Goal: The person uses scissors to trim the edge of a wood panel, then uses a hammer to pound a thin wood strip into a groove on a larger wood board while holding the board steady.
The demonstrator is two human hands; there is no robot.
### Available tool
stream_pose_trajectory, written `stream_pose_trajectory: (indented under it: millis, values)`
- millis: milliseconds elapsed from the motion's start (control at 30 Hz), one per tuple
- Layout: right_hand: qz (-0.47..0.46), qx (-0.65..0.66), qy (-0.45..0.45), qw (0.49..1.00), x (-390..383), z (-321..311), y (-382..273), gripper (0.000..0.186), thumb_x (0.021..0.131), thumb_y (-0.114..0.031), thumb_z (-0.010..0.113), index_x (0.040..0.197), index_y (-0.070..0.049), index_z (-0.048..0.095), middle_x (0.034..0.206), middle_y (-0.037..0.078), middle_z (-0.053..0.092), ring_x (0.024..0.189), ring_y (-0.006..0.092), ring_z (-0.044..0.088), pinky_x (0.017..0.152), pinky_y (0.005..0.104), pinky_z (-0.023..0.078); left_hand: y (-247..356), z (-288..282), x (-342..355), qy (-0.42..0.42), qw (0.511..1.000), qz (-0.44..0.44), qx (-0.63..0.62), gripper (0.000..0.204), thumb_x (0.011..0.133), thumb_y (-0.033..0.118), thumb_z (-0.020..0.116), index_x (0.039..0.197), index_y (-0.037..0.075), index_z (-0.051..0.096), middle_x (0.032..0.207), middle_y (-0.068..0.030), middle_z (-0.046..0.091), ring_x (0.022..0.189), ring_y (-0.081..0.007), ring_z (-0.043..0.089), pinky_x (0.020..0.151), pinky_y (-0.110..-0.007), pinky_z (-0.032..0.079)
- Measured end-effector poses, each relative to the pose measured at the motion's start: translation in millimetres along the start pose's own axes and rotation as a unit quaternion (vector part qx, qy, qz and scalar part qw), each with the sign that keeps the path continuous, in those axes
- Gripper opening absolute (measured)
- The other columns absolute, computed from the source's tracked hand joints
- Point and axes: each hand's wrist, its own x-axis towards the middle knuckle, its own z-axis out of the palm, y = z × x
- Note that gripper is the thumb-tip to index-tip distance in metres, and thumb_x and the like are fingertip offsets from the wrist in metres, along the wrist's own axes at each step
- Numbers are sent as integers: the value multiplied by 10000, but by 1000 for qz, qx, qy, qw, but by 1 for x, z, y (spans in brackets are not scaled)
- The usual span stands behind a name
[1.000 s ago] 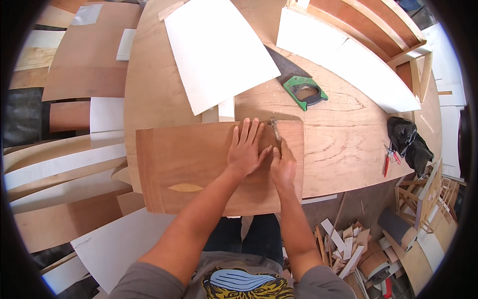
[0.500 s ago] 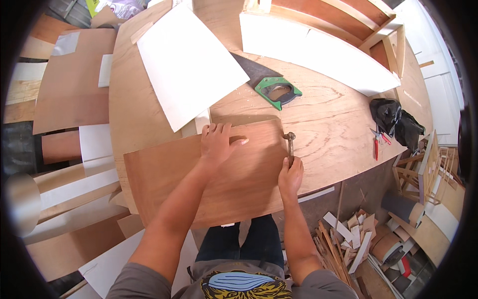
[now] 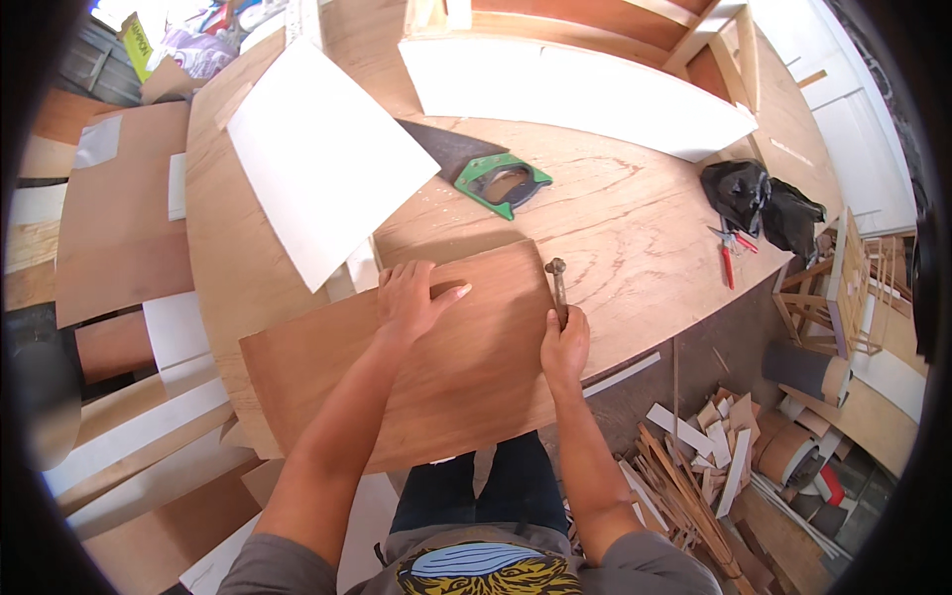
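Observation:
A brown wooden panel (image 3: 446, 367) lies at the near side of the plywood table, its near edge by my legs. My left hand (image 3: 409, 297) grips its far edge, fingers curled over the edge and thumb stretched across the top face. Just off the panel's right edge, my right hand (image 3: 565, 349) is closed round the handle of a small hammer (image 3: 559, 283). The hammer's head points away from me, with a small gap between it and the panel. Beyond the panel rests a handsaw (image 3: 501, 183) with a green and black handle, its blade partly beneath a white board (image 3: 327, 164).
A white-faced wooden frame (image 3: 575, 99) stands at the far right of the table (image 3: 635, 228). Red-handled pliers (image 3: 727, 260) lie beside a black plastic bag (image 3: 764, 203). Wood offcuts (image 3: 704, 446) are heaped on the floor at right; boards (image 3: 119, 218) are stacked at left.
The whole view has shifted, most table items appearing further left. The hammer's head has moved slightly away from the panel's right edge. My left hand keeps its grip on the far edge.

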Motion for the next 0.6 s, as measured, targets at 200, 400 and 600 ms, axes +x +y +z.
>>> stream_pose_trajectory:
  millis: [200, 400, 600]
  values:
    - [13, -23, -4, 1000, 15, -15, 10, 283, 973, -196, 693, 1164, 1, 626, 1063, 189, 657, 1037, 413, 608, 895, 525, 494, 23, -1, 11, -52, 997, -58, 5, 616, 820, 594, 800, 1109, 64, 678, 1063, -127, 722, 1075, -324, 649, 945, -490, 438]
    - [17, 26, 44, 999, 47, -41, 37, 308, 946, -189, 727, 1185, 1, 682, 1026, 187, 654, 1015, 402, 621, 857, 510, 509, 26, 3, 12, -45, 997, -55, 30, 622, 838, 607, 776, 1127, 65, 679, 1086, -154, 723, 1072, -354, 656, 941, -491, 459]
    - [-64, -17, 83, 994, 79, -59, 68, 298, 897, -147, 766, 1149, -2, 701, 986, 185, 638, 984, 392, 618, 833, 500, 517, 22, 9, 11, 0, 997, -51, 50, 594, 844, 617, 760, 1076, 75, 696, 1052, -146, 723, 1053, -341, 653, 898, -483, 443]
